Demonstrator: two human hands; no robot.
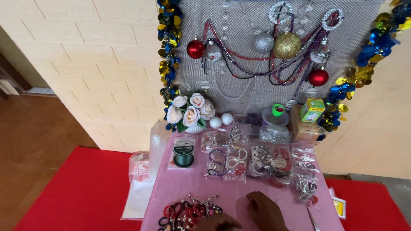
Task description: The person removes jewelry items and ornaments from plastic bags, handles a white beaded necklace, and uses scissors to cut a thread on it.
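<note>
Head view looks down on a small tabletop (262,186) covered in pink cloth, and at its near edge lies a heap of beads (184,216), red, black and clear, loose and tangled, close in front of the person where both hands can get at it. The left hand (217,227) sits just right of that heap at the bottom of the picture; only its back shows, so I cannot tell whether the fingers are spread or closed. The right hand (265,212) rests on the cloth beside it, fingers bent and drawn together with the tips down on the cloth, as if pinching something too small to make out.

A thin metal tool (314,221) lies near the right edge, within reach of that hand.

Farther back, small clear bags of bracelets (243,159) are laid flat in rows, seemingly so each can be seen. A spool of dark thread (183,153) lies on the left of them. Beyond stand a bunch of pale cloth roses (190,112), two white balls (221,120), a plastic tub (275,116) and a little green box (312,110). Behind all this hangs a grey backdrop (250,86) with baubles and bead strings, edged in blue and gold tinsel (169,48), set upright like a display. Red cloth (81,197) covers the floor around.
</note>
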